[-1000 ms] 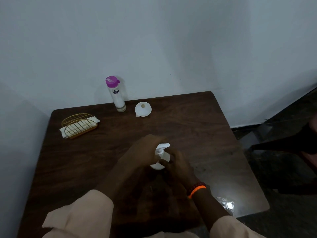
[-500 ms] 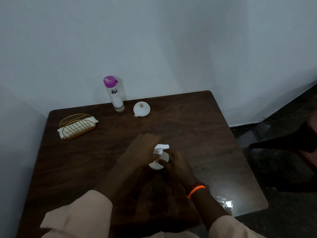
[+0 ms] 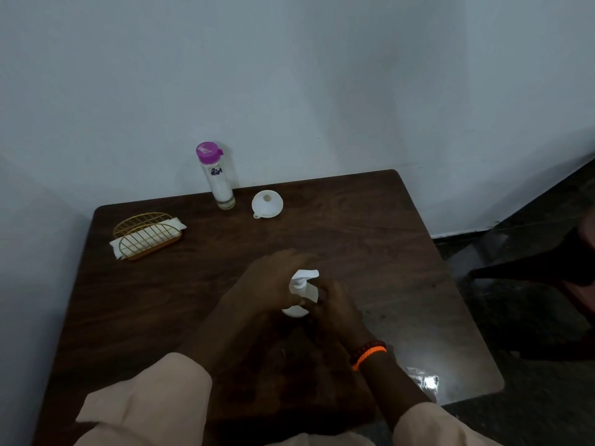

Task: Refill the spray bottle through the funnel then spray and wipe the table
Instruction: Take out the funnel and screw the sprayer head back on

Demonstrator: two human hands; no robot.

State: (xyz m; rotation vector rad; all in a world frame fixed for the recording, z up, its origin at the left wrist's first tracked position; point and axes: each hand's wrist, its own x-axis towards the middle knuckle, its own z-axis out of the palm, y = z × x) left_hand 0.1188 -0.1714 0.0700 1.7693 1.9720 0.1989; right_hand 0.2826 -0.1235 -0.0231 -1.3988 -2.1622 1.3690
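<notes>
At the middle of a dark wooden table (image 3: 370,239), a person's two hands meet around a small white spray bottle (image 3: 301,294). The left hand (image 3: 267,284) wraps the bottle from the left, fingers curled over its far side. The right hand (image 3: 335,310) closes on it from the right, near the neck; the dim light hides exactly which fingers touch the pump head. The white pump head sticks up between the two hands, and the rounded body of the bottle shows just below it.

An orange band and a dark beaded band (image 3: 368,352) circle the right wrist. Pale beige sleeves (image 3: 145,400) cover both forearms at the bottom of the view.

At the far edge of the table, close to the wall, a clear bottle with a purple cap (image 3: 216,178) stands upright. Just beside it on the right, apart from it, a white funnel (image 3: 267,204) rests mouth up. Toward the far left corner sits a gold wire holder (image 3: 146,235) with white napkins (image 3: 151,236) lying in it.

The table has rounded corners and a glossy top; a bright glare (image 3: 425,381) shows near its near right corner. It stands in a corner of plain pale walls (image 3: 289,75). To the right, the floor (image 3: 531,317) is dark, and a dark shape there is too dim to make out.
</notes>
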